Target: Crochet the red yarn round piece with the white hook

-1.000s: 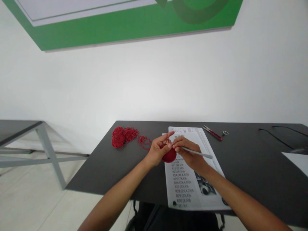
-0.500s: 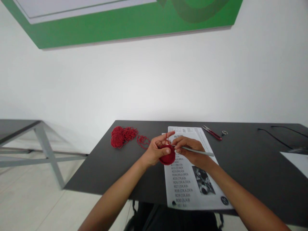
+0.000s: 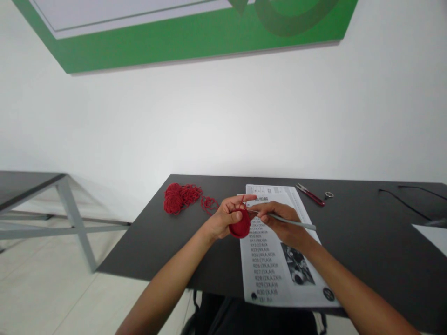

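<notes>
My left hand [image 3: 223, 218] pinches a round red crochet piece [image 3: 240, 226] between thumb and fingers, its index finger stretched out with a strand of red yarn over it. In my right hand [image 3: 281, 221] is a crochet hook [image 3: 296, 224] with a grey handle, held much like a pencil. The hook's thin metal shaft points left to the top edge of the crochet piece; its very tip is too small to make out. Loose yarn [image 3: 208, 204] trails on the table from behind my left hand toward a red yarn ball [image 3: 174, 198].
Under my hands a printed pattern sheet [image 3: 265, 284] lies on the dark table [image 3: 157, 251]. Red-handled thread snips [image 3: 310, 194] and a small ring [image 3: 328, 195] lie beyond my right hand. Eyeglasses [image 3: 405, 204] and another paper [image 3: 431, 237] are at the right.
My right hand has drawn slightly right, so more of the hook's metal shaft shows beside the crochet piece. The crochet piece has turned a little in my left hand. The view has shifted slightly.
</notes>
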Demonstrator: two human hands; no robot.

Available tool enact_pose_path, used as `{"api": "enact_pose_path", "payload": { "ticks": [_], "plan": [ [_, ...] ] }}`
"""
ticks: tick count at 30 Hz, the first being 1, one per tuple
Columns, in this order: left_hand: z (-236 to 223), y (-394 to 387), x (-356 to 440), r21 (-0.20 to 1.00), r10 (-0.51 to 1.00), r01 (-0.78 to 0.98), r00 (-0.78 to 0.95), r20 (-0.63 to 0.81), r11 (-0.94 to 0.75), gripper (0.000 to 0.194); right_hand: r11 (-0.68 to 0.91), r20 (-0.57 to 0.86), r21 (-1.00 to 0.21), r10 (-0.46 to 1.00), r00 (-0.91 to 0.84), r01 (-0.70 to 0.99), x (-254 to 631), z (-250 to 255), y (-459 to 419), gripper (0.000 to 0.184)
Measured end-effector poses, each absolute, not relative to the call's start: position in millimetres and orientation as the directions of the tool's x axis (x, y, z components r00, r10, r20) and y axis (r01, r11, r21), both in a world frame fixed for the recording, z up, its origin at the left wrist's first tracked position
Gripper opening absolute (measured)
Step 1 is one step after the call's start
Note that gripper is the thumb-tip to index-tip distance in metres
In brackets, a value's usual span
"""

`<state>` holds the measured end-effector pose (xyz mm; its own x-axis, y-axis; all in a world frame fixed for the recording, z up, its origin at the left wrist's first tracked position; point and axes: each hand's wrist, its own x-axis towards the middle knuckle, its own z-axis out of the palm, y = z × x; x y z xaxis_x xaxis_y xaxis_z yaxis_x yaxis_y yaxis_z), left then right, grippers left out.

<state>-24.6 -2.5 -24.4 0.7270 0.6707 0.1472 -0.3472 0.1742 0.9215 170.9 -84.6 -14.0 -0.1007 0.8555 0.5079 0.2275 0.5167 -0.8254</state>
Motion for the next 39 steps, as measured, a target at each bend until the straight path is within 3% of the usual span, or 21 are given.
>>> {"api": "enact_pose_path", "payload": {
  "ticks": [3,9,15,18,21,24,28,31,33,39],
  "plan": [
    [-24,-1,-26,0.926,0.669,-0.348,0.724,0.166,0.146,0.082,0.504,0.499,-0.848,0.864,-0.075,0.163,168,-18,-84,0.023],
    [-21,-1,-27,0.901,0.652,-0.381,0.74,0.162,0.209,0.073,0.37,0.388,-0.905,0.921,-0.047,-0.209,161,-35,-77,0.027],
    [-20,-3,-24,0.8,0.64,-0.459,0.758,0.126,0.387,0.069,0.46,0.459,-0.888,0.886,-0.062,0.009,161,-20,-86,0.021],
    [-18,-4,-25,0.767,0.602,-0.45,0.791,0.106,0.457,0.068,0.456,0.454,-0.89,0.887,-0.083,-0.005,160,-19,-89,0.017],
    [-18,-5,-23,0.757,0.582,-0.44,0.807,0.099,0.483,0.066,0.385,0.406,-0.905,0.909,-0.091,-0.182,156,-24,-86,0.015],
    [-19,-7,-19,0.767,0.59,-0.46,0.796,0.133,0.448,0.062,0.304,0.37,-0.843,0.926,-0.07,-0.444,151,-26,-81,0.02],
    [-20,-7,-14,0.866,0.664,-0.446,0.721,0.199,0.225,0.058,0.241,0.307,-0.769,0.952,-0.012,-0.592,146,-26,-75,0.022],
    [-20,-4,-14,0.946,0.738,-0.323,0.641,0.21,0.011,0.062,0.268,0.286,-0.789,0.957,0.055,-0.552,147,-33,-70,0.021],
    [-21,-2,-15,0.967,0.77,-0.241,0.602,0.213,-0.079,0.066,0.316,0.303,-0.844,0.948,0.102,-0.432,149,-39,-68,0.02],
    [-34,-4,-8,0.97,0.817,-0.186,0.528,0.234,-0.157,0.085,0.438,0.43,-0.899,0.886,0.172,-0.012,152,-40,-67,0.018]
  ]
}}
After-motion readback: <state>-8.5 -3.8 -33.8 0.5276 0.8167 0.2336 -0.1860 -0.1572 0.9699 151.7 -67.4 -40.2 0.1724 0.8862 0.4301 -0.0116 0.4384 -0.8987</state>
